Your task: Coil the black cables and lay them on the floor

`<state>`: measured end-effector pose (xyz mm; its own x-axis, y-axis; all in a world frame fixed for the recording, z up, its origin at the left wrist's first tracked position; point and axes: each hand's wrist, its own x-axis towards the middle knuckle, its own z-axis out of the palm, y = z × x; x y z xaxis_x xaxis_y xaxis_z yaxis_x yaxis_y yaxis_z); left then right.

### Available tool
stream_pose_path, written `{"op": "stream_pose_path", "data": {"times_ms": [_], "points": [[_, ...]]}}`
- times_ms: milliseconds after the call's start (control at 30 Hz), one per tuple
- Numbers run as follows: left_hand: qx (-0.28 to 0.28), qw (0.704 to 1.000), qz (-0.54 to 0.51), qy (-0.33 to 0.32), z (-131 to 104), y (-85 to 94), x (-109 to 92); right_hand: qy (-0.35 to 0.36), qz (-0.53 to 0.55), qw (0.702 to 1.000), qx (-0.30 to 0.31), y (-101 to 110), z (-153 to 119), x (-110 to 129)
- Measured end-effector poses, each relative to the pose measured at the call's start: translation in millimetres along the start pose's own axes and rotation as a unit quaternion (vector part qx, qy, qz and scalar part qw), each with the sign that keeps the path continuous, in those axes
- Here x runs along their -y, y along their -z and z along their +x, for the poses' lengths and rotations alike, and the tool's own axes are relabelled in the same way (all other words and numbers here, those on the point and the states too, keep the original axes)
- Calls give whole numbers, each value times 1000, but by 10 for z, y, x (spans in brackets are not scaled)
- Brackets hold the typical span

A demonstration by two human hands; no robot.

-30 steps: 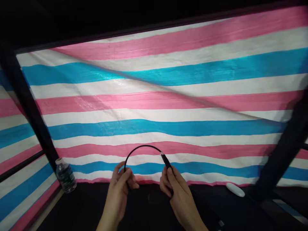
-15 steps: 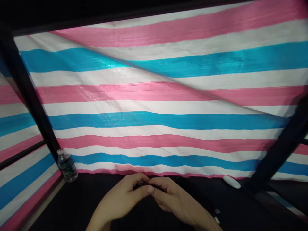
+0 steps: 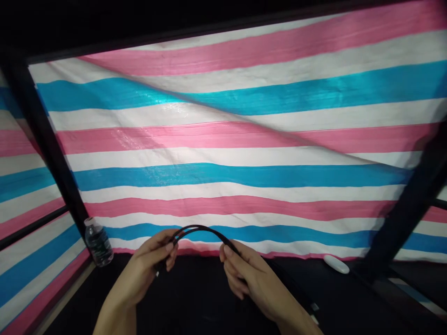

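A black cable (image 3: pixel 200 228) rises in a doubled arch between my two hands, above the dark tabletop (image 3: pixel 199 298). My left hand (image 3: pixel 150 263) pinches one side of it between thumb and fingers. A small light-coloured tip, perhaps a plug, pokes out below that hand. At the other side, my right hand (image 3: pixel 246 270) is closed round the cable, with the thumb laid along it. The parts of the cable inside both hands are hidden.
A clear plastic bottle (image 3: pixel 98 242) stands at the back left corner. Near the back right lies a white rounded object (image 3: pixel 336 264). Small pale pieces (image 3: pixel 314 312) show near my right forearm. Striped sheeting (image 3: pixel 223 174) hangs behind, between dark posts.
My hands were close together with the cable mostly hidden between them. Now they are apart, the left one further left, and the cable arches up between them.
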<state>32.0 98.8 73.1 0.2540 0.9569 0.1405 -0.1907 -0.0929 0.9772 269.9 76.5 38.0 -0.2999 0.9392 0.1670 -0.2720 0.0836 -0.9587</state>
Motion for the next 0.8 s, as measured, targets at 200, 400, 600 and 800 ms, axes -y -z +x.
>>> {"op": "stream_pose_path", "data": {"times_ms": [200, 400, 600, 800], "points": [[99, 974, 189, 78, -49, -142, 15, -106, 11, 991, 85, -102, -36, 23], [55, 985, 141, 84, 24, -293, 121, -92, 27, 994, 54, -87, 14, -73], [-136, 985, -105, -7, 86, -103, 24, 3, -6, 999, 53, -2, 54, -102], [-103, 972, -211, -19, 135, -211, 58, 67, 120, 990, -20, -158, 146, -219]]}}
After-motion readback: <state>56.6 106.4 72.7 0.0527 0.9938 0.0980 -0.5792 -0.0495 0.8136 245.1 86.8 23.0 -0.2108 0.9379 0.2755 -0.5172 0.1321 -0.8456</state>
